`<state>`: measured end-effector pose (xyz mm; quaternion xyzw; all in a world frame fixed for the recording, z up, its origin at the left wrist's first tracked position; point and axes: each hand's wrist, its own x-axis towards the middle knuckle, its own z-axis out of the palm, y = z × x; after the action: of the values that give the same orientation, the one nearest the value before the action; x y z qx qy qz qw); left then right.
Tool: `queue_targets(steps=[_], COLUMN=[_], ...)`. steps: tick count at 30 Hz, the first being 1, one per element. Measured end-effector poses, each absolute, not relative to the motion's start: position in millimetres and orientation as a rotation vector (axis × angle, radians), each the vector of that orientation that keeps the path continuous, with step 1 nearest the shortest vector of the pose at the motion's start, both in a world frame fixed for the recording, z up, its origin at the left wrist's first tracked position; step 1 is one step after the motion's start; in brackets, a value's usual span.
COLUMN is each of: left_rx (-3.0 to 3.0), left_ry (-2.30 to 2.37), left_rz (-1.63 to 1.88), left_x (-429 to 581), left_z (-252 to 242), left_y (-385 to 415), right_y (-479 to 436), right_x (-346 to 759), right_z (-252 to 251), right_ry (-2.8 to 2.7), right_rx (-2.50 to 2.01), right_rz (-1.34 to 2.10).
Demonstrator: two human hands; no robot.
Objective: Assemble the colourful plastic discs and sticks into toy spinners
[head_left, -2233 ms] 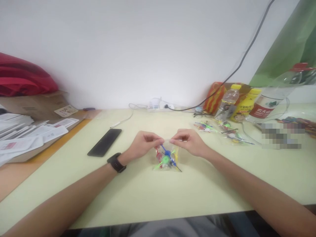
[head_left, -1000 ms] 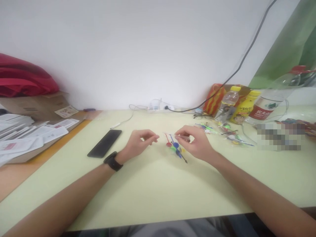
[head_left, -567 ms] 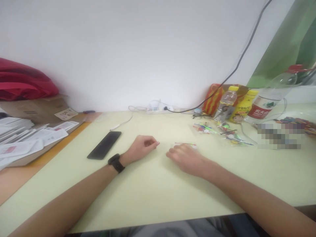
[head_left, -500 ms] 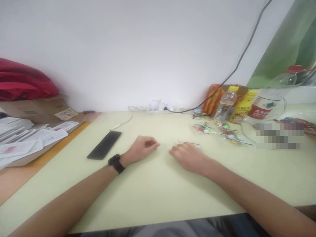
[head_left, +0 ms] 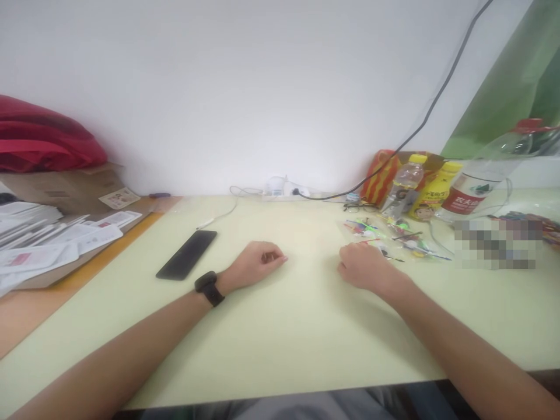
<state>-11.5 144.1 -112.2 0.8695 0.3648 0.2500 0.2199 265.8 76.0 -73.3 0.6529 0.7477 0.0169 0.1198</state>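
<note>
My left hand, with a black watch on its wrist, rests on the pale yellow table. Its fingers are curled and the thumb reaches along to the fingertips; nothing shows between them. To its left lies a black phone. My right hand is closed, knuckles up, over a small clear packet of thin coloured pieces, mostly hidden beneath it. A red stick and a dark tip poke out behind the hand. Just beyond lie clear packets of similar coloured pieces.
Bottles and a red-yellow bag stand at the back right, with glasses in front. A power strip sits against the wall. On the left are papers, a cardboard box and red cloth.
My right hand has moved right, towards the coloured packets, and the red stick behind it has shifted along with it. My left hand stays in nearly the same place, fingers still curled.
</note>
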Motion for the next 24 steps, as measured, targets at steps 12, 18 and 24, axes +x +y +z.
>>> queue_targets(steps=[12, 18, 24], left_rx=[2.48, 2.517, 2.626], left_ry=[0.997, 0.89, 0.506], left_rz=[0.652, 0.724, 0.701], left_x=[-10, -8, 0], left_z=[-113, -112, -104], left_y=[143, 135, 116], right_y=[88, 81, 71], right_x=[280, 252, 225], right_z=[-77, -87, -111], right_ry=[1.988, 2.588, 3.269], right_rx=[2.226, 2.084, 1.275], right_rz=[0.087, 0.114, -0.407])
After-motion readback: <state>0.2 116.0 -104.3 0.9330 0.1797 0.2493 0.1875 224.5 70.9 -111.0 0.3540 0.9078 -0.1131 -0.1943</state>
